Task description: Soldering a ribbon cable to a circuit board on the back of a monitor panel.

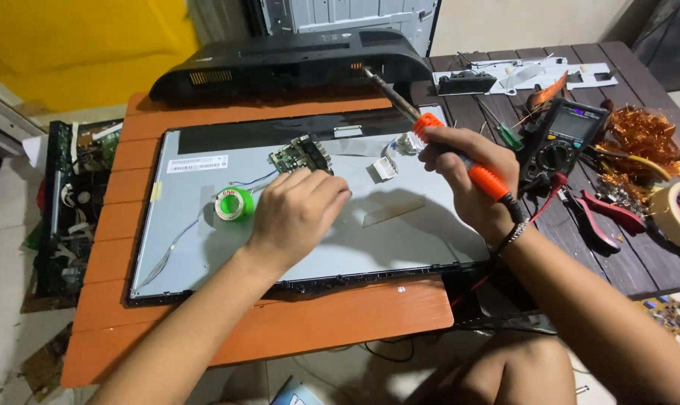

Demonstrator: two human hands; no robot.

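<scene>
Light falls on me from above and slightly ahead, even and fairly bright. My left hand (299,210) throws a soft grey shadow just right of its grip onto the flat grey metal back of the screen panel (205,225), which shows only a dull sheen. My right hand (467,176) is sharp; my forearms near the bottom edge stretch and soften. The dark slatted wooden table (640,262) beyond my right grip looks dimmer.

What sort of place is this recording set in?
Probably a home or small electronics repair bench: an opened flat-panel screen lies on the orange table, the right hand holds a soldering iron, and a multimeter sits nearby.
</scene>
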